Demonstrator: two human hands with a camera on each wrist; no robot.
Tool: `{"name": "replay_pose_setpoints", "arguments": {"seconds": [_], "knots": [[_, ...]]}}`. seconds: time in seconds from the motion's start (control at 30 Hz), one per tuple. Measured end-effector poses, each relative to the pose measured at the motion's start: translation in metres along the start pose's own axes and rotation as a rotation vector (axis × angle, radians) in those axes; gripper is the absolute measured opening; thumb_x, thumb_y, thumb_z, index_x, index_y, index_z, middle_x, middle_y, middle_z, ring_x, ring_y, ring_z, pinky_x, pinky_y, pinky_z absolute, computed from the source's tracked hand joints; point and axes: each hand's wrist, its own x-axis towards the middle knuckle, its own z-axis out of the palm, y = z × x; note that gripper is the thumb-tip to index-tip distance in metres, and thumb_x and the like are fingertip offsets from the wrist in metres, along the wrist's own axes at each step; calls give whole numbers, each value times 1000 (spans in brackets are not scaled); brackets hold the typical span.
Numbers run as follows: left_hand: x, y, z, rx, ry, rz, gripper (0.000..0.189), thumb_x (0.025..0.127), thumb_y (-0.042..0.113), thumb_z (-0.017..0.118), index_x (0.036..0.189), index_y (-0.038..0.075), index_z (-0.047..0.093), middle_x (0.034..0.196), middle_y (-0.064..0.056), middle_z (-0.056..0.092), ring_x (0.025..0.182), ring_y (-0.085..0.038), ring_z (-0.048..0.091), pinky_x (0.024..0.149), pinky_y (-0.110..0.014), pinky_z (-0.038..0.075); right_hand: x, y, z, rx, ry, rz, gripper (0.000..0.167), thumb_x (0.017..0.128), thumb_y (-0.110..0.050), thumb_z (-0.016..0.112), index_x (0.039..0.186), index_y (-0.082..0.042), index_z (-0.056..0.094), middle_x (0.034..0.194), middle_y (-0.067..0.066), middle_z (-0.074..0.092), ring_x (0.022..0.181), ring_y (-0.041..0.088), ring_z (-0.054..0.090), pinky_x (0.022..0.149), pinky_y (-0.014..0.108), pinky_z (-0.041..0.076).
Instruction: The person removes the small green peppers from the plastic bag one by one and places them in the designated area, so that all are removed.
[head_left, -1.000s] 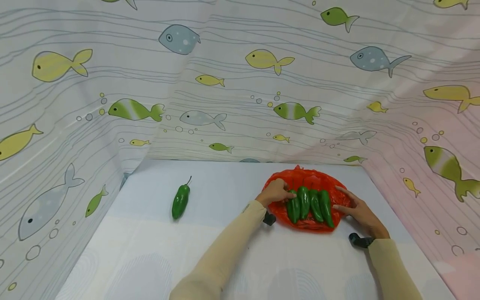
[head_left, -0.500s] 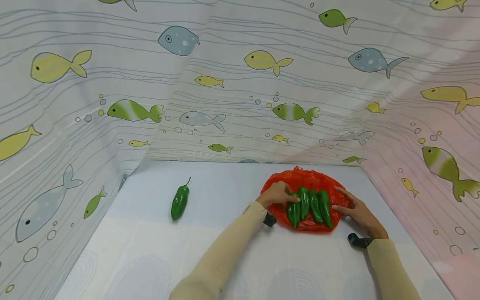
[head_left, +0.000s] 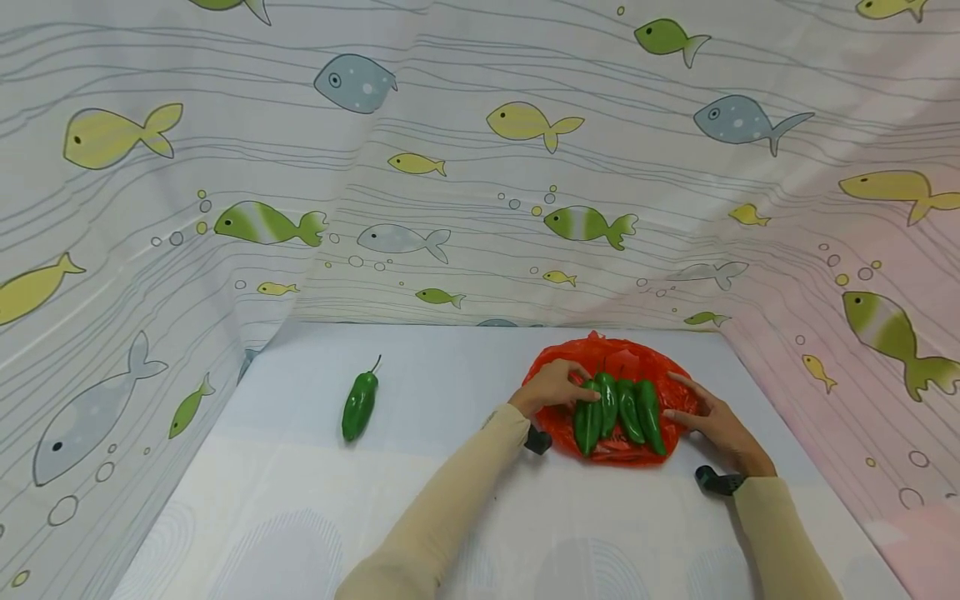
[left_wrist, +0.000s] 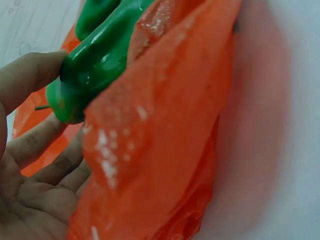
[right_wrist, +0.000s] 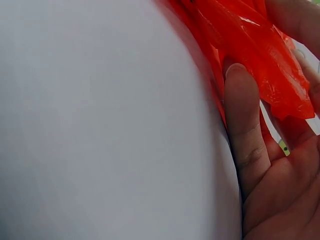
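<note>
Several shiny green chili peppers lie side by side on a crumpled red plastic bag point(head_left: 641, 358) at the right of the table. My left hand point(head_left: 551, 385) reaches in from the bag's left side and pinches the leftmost chili pepper point(head_left: 587, 429) near its stem end. In the left wrist view, the thumb point(left_wrist: 37, 72) presses the top of that pepper point(left_wrist: 95, 70), with fingers beneath it and red plastic beside it. My right hand point(head_left: 726, 429) is spread at the bag's right edge, its straight thumb point(right_wrist: 242, 102) against the plastic and its fingers partly behind it.
A single green chili pepper point(head_left: 360, 407) lies apart on the left of the white table point(head_left: 442, 392). Fish-printed cloth point(head_left: 457, 192) hangs at the back and along both sides. Each wrist wears a small black camera.
My left fingers have shifted slightly right with the leftmost pepper, whose top now leans closer to its neighbour. My right hand stays at the bag's right edge.
</note>
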Motion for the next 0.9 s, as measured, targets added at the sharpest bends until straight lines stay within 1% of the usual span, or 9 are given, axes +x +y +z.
{"name": "replay_pose_setpoints", "arguments": {"seconds": [0.1, 0.23, 0.3, 0.4, 0.47, 0.53, 0.73, 0.8, 0.9], "knots": [[0, -2, 0, -22, 11, 15, 42, 87, 28, 85, 120, 8, 69, 93, 1, 70, 72, -25, 71, 74, -33, 59, 2, 1, -1, 13, -7, 3, 87, 94, -45, 74, 164, -34, 24, 158, 19, 28, 126, 35, 38, 93, 40, 43], [1, -4, -1, -29, 24, 44, 42, 86, 30, 86, 118, 10, 70, 98, 3, 68, 75, -25, 70, 75, -36, 59, 3, 2, 0, 29, -6, 13, 87, 93, -47, 75, 163, -36, 26, 165, 18, 19, 135, 39, 30, 105, 54, 38], [1, -4, -2, -19, 32, 55, 41, 85, 33, 87, 116, 12, 71, 100, 5, 67, 77, -23, 69, 75, -35, 59, 3, 3, -1, 22, -11, 6, 87, 94, -46, 74, 164, -34, 24, 165, 20, 18, 134, 40, 30, 104, 55, 38], [1, -5, -2, 7, 36, 66, 41, 84, 36, 87, 115, 14, 71, 101, 6, 67, 79, -18, 68, 73, -32, 58, 3, 3, -1, 10, -12, 0, 86, 95, -45, 73, 164, -32, 24, 160, 21, 23, 129, 38, 34, 97, 47, 43], [0, -4, -3, 25, 38, 70, 41, 84, 38, 87, 115, 16, 71, 100, 6, 67, 79, -15, 66, 72, -29, 56, 2, 3, -1, 3, -14, -8, 85, 97, -44, 72, 165, -30, 23, 157, 21, 25, 125, 36, 37, 91, 41, 43], [0, -4, -3, 39, 40, 78, 41, 84, 39, 87, 116, 17, 71, 99, 7, 67, 78, -13, 64, 71, -27, 55, 2, 2, -1, 1, -13, -11, 84, 97, -43, 71, 165, -30, 23, 156, 19, 26, 124, 34, 38, 89, 37, 43], [-2, 0, -6, 28, 53, 115, 40, 85, 38, 86, 116, 18, 72, 100, 9, 67, 78, -10, 65, 70, -26, 55, 1, 1, -1, 16, -14, -10, 84, 98, -40, 71, 165, -28, 23, 157, 19, 26, 125, 34, 36, 87, 35, 45], [-3, 2, -7, 39, 62, 132, 39, 85, 39, 86, 115, 19, 72, 102, 10, 67, 79, -10, 65, 70, -26, 55, 2, 1, -1, 21, -14, -6, 84, 98, -40, 71, 165, -28, 23, 156, 19, 28, 123, 33, 38, 86, 34, 46], [-4, 5, -9, 66, 73, 154, 38, 85, 40, 85, 115, 21, 72, 106, 11, 66, 83, -9, 64, 72, -25, 54, 1, 0, -1, 16, -11, -4, 84, 98, -41, 72, 165, -28, 23, 151, 18, 31, 115, 30, 45, 83, 34, 47]]}}
